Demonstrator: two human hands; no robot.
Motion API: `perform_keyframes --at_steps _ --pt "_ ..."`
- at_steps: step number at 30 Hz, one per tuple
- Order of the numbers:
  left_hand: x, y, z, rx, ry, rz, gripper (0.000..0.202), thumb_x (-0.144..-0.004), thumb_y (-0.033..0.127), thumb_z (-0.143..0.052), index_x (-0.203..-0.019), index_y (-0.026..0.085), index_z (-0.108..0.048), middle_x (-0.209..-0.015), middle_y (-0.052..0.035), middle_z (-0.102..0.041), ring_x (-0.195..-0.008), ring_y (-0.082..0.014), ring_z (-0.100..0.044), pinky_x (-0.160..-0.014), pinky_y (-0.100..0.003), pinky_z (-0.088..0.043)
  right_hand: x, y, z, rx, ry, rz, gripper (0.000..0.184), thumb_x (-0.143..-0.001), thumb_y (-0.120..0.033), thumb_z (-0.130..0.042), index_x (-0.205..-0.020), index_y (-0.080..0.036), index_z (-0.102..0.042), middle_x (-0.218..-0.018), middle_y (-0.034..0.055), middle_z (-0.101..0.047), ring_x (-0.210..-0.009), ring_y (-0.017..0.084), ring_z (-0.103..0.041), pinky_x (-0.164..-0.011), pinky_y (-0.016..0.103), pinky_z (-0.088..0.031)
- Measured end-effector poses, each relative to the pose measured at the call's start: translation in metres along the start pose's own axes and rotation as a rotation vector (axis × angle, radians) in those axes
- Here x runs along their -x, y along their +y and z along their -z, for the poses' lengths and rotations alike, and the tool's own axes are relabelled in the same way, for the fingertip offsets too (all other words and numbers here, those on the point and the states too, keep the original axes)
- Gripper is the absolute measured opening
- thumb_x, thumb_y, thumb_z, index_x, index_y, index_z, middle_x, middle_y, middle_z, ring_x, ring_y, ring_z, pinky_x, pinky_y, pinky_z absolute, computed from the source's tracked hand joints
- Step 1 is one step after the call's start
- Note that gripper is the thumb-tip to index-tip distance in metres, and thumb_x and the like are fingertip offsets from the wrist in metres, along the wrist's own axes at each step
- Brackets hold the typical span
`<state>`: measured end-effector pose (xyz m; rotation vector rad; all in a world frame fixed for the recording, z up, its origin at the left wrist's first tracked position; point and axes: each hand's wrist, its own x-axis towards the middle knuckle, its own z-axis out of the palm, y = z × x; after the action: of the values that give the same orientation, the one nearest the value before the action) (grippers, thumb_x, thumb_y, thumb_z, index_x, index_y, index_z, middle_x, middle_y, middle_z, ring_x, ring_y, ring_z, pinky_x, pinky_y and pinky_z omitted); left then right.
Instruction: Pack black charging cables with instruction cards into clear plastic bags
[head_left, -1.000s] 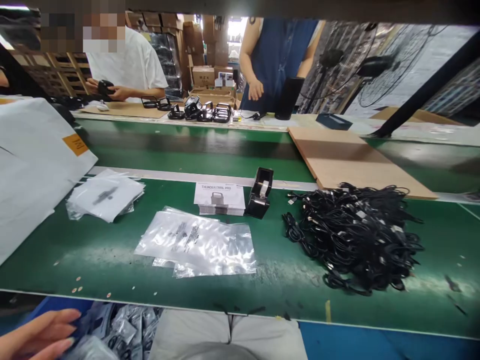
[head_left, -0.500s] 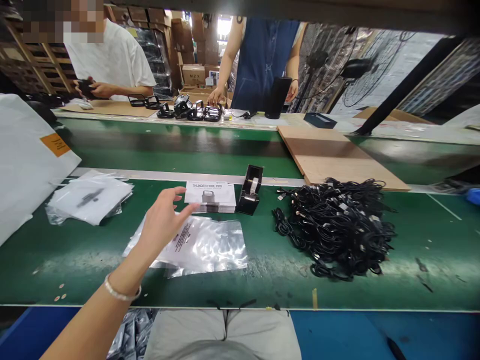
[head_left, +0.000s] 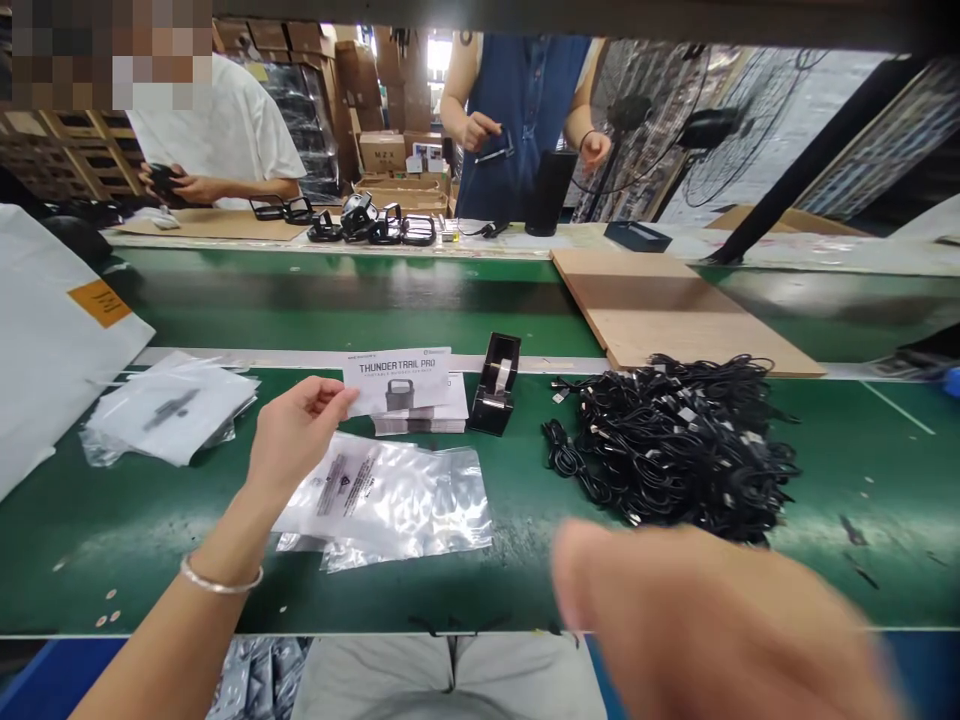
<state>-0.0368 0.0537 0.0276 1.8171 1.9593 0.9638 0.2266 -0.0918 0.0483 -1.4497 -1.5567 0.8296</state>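
My left hand pinches the left edge of a white printed leaflet marked "THUNDER TRAIL PRO", lifted over a stack of the same leaflets. Clear plastic bags with dark print lie just below that hand. A black tape dispenser stands right of the stack. Low on the right, my right hand is a large blur close to the camera; its fingers cannot be made out. Beyond it sits a big heap of black cables.
Filled plastic bags lie at the left beside a large white sack. A wooden board rests at the back right. Across the bench, two people handle black items; black frames and a dark speaker-like block stand there.
My left hand has closed on the top leaflet and raised it, tilted, off the stack. My right hand has come into view at lower right. Across the bench, a person has lifted a black frame.
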Motion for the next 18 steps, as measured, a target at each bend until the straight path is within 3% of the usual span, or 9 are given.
perform_keyframes --at_steps 2,5,7,9,11,14,18 --pt "0.007 0.003 0.007 0.084 0.018 -0.026 0.022 -0.076 0.043 -0.051 -0.078 0.022 -0.057 -0.063 0.0018 -0.060 -0.061 -0.0136 -0.056 -0.057 -0.022 -0.041 -0.035 -0.004 -0.014 -0.008 0.026 0.010 0.014 -0.080 -0.034 -0.056 -0.093 -0.029 -0.059 -0.099 0.0012 -0.061 -0.084 0.016 -0.058 -0.063 0.025 -0.049" --pt "0.020 0.011 0.015 0.192 -0.048 -0.098 0.017 -0.074 0.039 -0.057 -0.072 0.022 -0.057 -0.063 0.0031 -0.057 -0.057 -0.0120 -0.051 -0.056 -0.022 -0.040 -0.070 0.000 -0.034 -0.071 0.117 -0.004 0.055 -0.072 -0.035 -0.064 -0.121 -0.024 -0.044 -0.118 0.0068 -0.053 -0.099 0.022 -0.053 -0.075 0.033 -0.048" --pt "0.028 0.015 0.018 0.241 -0.161 -0.108 0.017 -0.073 0.039 -0.058 -0.071 0.022 -0.058 -0.065 0.0026 -0.058 -0.058 -0.0122 -0.051 -0.056 -0.023 -0.040 -0.078 0.006 -0.039 -0.192 0.034 -0.059 0.049 -0.073 -0.034 -0.062 -0.118 -0.020 -0.049 -0.110 0.0084 -0.059 -0.094 0.022 -0.057 -0.074 0.034 -0.049" --pt "0.035 0.017 0.017 0.293 -0.232 -0.050 0.021 -0.076 0.041 -0.054 -0.073 0.021 -0.058 -0.067 0.0017 -0.058 -0.059 -0.0125 -0.051 -0.055 -0.023 -0.041 -0.078 0.013 -0.038 -0.320 -0.076 -0.129 0.030 -0.077 -0.033 -0.057 -0.102 -0.016 -0.060 -0.093 0.0075 -0.066 -0.081 0.021 -0.061 -0.069 0.033 -0.051" --pt "0.042 0.015 0.011 0.291 -0.263 0.026 0.025 -0.080 0.043 -0.046 -0.075 0.020 -0.057 -0.064 0.0020 -0.056 -0.055 -0.0121 -0.051 -0.052 -0.023 -0.041 -0.075 0.023 -0.033 -0.395 -0.079 -0.191 0.027 -0.077 -0.034 -0.057 -0.093 -0.014 -0.063 -0.088 0.0077 -0.068 -0.078 0.020 -0.063 -0.069 0.034 -0.051" --pt "0.055 0.005 -0.008 0.093 -0.332 0.046 0.026 -0.077 0.045 -0.048 -0.075 0.021 -0.057 -0.062 0.0025 -0.054 -0.054 -0.0131 -0.050 -0.050 -0.024 -0.040 -0.065 0.042 -0.023 -0.446 -0.037 -0.288 0.033 -0.075 -0.035 -0.060 -0.100 -0.014 -0.061 -0.092 0.0085 -0.068 -0.078 0.020 -0.062 -0.070 0.033 -0.051" --pt "0.069 -0.006 -0.031 -0.189 -0.312 -0.009 0.024 -0.067 0.045 -0.060 -0.068 0.021 -0.061 -0.076 -0.0010 -0.058 -0.071 -0.0197 -0.056 -0.062 -0.030 -0.043 -0.048 0.069 -0.017 -0.479 -0.064 -0.420 0.038 -0.074 -0.038 -0.061 -0.105 -0.016 -0.060 -0.091 0.0074 -0.069 -0.069 0.017 -0.061 -0.064 0.028 -0.050"
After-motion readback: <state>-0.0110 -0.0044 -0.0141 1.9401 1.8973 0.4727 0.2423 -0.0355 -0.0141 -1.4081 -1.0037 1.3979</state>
